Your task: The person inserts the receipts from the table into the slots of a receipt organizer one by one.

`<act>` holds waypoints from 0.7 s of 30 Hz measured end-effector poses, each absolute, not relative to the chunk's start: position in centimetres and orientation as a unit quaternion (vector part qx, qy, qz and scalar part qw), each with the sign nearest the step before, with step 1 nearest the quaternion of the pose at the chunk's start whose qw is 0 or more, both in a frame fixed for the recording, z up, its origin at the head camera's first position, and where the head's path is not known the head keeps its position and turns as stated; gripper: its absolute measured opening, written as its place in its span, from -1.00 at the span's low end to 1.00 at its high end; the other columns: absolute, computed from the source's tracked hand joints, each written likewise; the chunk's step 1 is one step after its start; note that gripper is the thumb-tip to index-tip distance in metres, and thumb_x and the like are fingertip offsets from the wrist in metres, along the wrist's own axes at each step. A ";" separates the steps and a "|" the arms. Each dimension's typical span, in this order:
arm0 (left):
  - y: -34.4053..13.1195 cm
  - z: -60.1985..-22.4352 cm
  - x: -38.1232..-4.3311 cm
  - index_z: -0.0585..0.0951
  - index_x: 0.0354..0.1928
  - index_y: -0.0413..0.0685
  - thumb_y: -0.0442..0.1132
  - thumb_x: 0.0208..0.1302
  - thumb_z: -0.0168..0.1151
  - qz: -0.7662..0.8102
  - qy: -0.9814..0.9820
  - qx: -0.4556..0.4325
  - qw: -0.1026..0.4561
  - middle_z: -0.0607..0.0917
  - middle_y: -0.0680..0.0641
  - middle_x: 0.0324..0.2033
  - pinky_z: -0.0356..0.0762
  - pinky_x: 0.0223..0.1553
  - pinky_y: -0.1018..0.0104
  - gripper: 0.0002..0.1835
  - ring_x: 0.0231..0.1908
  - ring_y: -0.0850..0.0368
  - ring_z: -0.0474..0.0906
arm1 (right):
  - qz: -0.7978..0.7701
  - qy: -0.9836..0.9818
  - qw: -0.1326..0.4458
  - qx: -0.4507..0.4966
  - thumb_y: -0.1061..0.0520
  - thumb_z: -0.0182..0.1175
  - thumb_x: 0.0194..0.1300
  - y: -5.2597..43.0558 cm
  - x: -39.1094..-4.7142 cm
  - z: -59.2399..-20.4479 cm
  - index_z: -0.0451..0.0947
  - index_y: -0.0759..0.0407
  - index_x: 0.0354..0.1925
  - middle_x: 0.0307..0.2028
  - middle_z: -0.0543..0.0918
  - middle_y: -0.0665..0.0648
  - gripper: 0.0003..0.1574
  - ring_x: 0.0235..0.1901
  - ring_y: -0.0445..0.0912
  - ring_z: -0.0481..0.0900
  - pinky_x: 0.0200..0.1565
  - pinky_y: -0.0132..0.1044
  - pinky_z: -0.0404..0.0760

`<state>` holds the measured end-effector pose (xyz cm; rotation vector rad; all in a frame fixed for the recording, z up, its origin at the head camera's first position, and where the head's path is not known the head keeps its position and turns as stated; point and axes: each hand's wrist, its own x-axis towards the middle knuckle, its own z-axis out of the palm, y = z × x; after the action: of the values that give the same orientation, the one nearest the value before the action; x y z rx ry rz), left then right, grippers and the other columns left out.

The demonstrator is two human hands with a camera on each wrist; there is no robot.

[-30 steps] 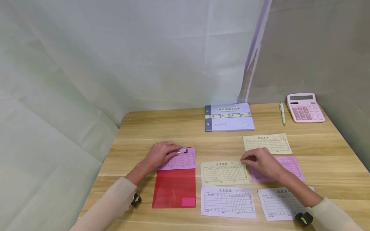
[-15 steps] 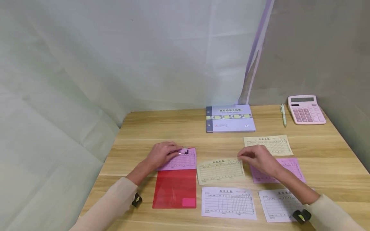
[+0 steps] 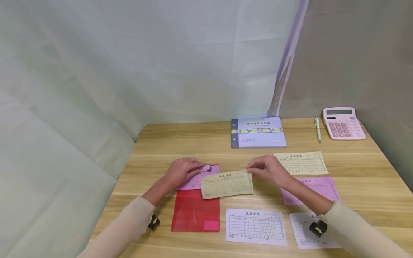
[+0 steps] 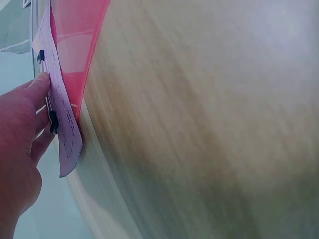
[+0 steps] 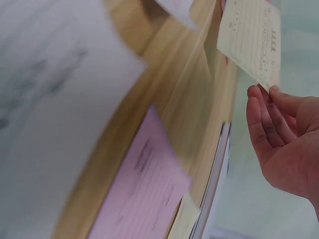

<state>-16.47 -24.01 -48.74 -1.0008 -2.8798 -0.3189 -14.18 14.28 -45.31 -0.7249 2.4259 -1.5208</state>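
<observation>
My left hand (image 3: 181, 172) grips the metal clip (image 4: 46, 94) with black ends at the top of a red translucent clipboard (image 3: 195, 209). Under that clip lies a pink receipt slip (image 4: 64, 114). By its upper right corner, my right hand (image 3: 272, 171) pinches a yellow receipt slip (image 3: 227, 185) between thumb and fingertips. That slip is raised and tilted, its left part overlapping the pink slip and the clipboard in the head view. In the right wrist view, the right hand (image 5: 289, 137) holds the yellow slip (image 5: 251, 40) by one corner.
To the right lie another yellow slip (image 3: 301, 163), a pink slip (image 3: 322, 190) and two white slips, one (image 3: 256, 226) nearer the clipboard. A blue-covered account book (image 3: 258, 138), a green pen (image 3: 317, 129) and a pink calculator (image 3: 343, 123) line the table's back.
My right hand has lifted the yellow slip off the table and carried it left, over the clipboard's right edge. The left hand stays at the clip.
</observation>
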 end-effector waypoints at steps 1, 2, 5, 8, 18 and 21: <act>-24.0 -48.7 -16.5 0.77 0.23 0.16 -0.09 0.47 0.41 -0.103 -0.939 -0.326 0.037 0.80 0.08 0.00 0.67 0.10 0.05 -0.66 0.06 0.13 0.74 | -0.518 0.814 0.101 -0.243 0.33 0.40 0.38 13.7 -14.4 -45.3 0.80 0.26 -0.21 -0.33 0.82 0.11 -0.95 -0.36 0.17 0.80 -0.25 -0.07 0.79; -24.0 -48.7 -16.4 0.76 0.24 0.16 -0.10 0.47 0.40 -0.102 -0.939 -0.325 0.035 0.80 0.08 0.01 0.67 0.10 0.05 -0.66 0.06 0.12 0.74 | -0.521 0.812 0.106 -0.242 0.33 0.40 0.38 13.2 -14.6 -45.3 0.79 0.28 -0.22 -0.33 0.82 0.12 -0.96 -0.36 0.17 0.80 -0.25 -0.06 0.79; -24.0 -48.5 -16.4 0.75 0.27 0.17 -0.18 0.46 0.40 -0.095 -0.941 -0.322 0.027 0.80 0.08 0.04 0.66 0.10 0.05 -0.63 0.09 0.10 0.73 | -0.524 0.808 0.120 -0.240 0.35 0.39 0.39 11.6 -15.3 -45.5 0.79 0.31 -0.23 -0.33 0.82 0.15 -0.96 -0.37 0.17 0.80 -0.26 -0.04 0.79; -23.9 -48.5 -16.4 0.73 0.29 0.19 -0.23 0.43 0.41 -0.087 -0.943 -0.320 0.021 0.79 0.08 0.06 0.66 0.10 0.05 -0.58 0.09 0.09 0.72 | -0.517 0.812 0.132 -0.237 0.35 0.40 0.38 10.1 -15.8 -45.6 0.80 0.32 -0.24 -0.35 0.81 0.15 -0.95 -0.40 0.15 0.79 -0.29 -0.01 0.79; -24.0 -48.2 -16.8 0.78 0.20 0.11 -0.06 0.45 0.43 -0.106 -0.933 -0.343 0.027 0.81 0.08 -0.02 0.70 0.02 0.11 -0.66 0.00 0.14 0.76 | -0.496 0.823 0.162 -0.226 0.38 0.45 0.30 5.9 -16.7 -46.6 0.82 0.35 -0.25 -0.44 0.80 0.14 -0.96 -0.49 0.11 0.75 -0.36 -0.05 0.77; -24.0 -48.2 -16.9 0.79 0.20 0.11 -0.05 0.44 0.43 -0.105 -0.933 -0.343 0.027 0.81 0.08 -0.03 0.70 0.01 0.11 -0.65 -0.02 0.14 0.77 | -0.492 0.825 0.166 -0.224 0.37 0.47 0.29 5.0 -16.9 -46.8 0.82 0.34 -0.25 -0.46 0.80 0.13 -0.96 -0.51 0.11 0.74 -0.38 -0.07 0.77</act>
<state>-16.89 -24.04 -48.18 -1.0609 -2.8821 -0.3236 -16.89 5.02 -46.84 -0.6375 2.3493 -1.4018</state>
